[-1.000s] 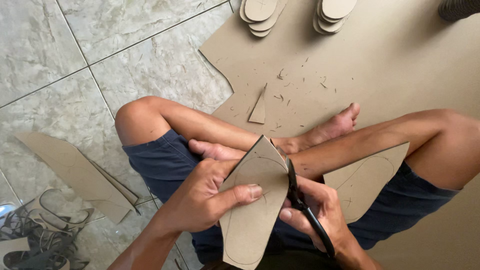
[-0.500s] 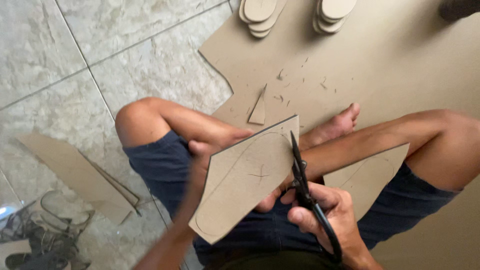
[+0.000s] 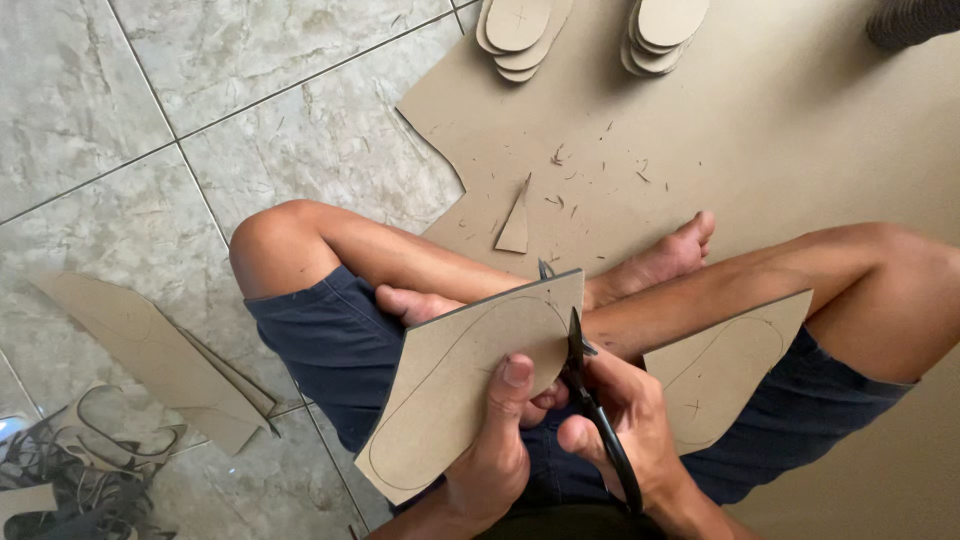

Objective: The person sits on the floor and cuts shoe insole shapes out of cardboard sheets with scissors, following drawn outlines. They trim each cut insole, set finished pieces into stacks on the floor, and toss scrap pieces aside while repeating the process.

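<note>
Pinched tan cardboard piece (image 3: 460, 385), sole-outlined

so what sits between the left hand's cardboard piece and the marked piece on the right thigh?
Head view: the black scissors in the right hand, plus a shin.

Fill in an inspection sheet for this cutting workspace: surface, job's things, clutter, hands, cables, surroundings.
Surface: grey marbled floor tiles, partly covered by a large cardboard sheet.
Job's things: cardboard piece with a drawn sole outline; black scissors at its right edge; second outlined piece on the right thigh.
Clutter: triangular offcut, small shavings, offcut strips at left.
Hands: left hand grips the cardboard piece; right hand holds the scissors.
Cables: nothing seen.
Surroundings: two stacks of cut soles at top; dark tangled scraps lower left.
</note>
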The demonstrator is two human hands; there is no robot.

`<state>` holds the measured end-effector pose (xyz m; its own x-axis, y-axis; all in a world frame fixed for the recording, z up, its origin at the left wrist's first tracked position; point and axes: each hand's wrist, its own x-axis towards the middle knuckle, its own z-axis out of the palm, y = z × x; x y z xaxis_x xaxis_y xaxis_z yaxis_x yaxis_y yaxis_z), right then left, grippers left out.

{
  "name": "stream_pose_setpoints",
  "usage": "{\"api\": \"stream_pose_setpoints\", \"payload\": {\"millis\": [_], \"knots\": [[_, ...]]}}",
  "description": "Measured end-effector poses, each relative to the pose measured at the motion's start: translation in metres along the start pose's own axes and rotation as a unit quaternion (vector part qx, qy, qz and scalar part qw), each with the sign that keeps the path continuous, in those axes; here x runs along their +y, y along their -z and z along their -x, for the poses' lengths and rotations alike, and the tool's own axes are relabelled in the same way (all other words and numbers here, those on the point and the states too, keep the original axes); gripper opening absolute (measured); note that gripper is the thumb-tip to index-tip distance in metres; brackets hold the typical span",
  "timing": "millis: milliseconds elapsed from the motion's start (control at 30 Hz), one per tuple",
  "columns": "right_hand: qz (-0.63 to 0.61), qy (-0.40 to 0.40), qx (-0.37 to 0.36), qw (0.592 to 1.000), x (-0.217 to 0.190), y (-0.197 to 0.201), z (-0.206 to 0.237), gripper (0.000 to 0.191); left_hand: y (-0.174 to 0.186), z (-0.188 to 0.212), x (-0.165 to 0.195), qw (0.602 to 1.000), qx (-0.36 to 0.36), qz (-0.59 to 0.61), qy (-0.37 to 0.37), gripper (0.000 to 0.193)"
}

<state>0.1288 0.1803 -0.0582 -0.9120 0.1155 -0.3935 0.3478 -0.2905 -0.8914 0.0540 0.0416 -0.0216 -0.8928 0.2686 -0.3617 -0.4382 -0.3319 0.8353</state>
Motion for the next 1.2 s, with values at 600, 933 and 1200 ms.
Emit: {"api": "stream_pose_setpoints", "payload": {"millis": [600, 933, 1200], "knots": [[0.058, -0.048, 0.006, 0.997, 0.005, 0.006, 0.010, 0.074, 0.024, -0.007, 0.016, 0.996, -0.072, 0.037, 0.035, 0.025], [0.089, -0.019, -0.025, 0.996, 0.001, 0.014, 0.008, 0.076, 0.035, -0.011, 0.020, 0.990, -0.112, -0.039, 0.072, 0.024], [0.046, -0.007, -0.033, 0.998, -0.003, 0.013, 0.012, 0.084, 0.039, -0.018, 0.042, 0.971, -0.161, -0.160, 0.069, 0.025]]}}
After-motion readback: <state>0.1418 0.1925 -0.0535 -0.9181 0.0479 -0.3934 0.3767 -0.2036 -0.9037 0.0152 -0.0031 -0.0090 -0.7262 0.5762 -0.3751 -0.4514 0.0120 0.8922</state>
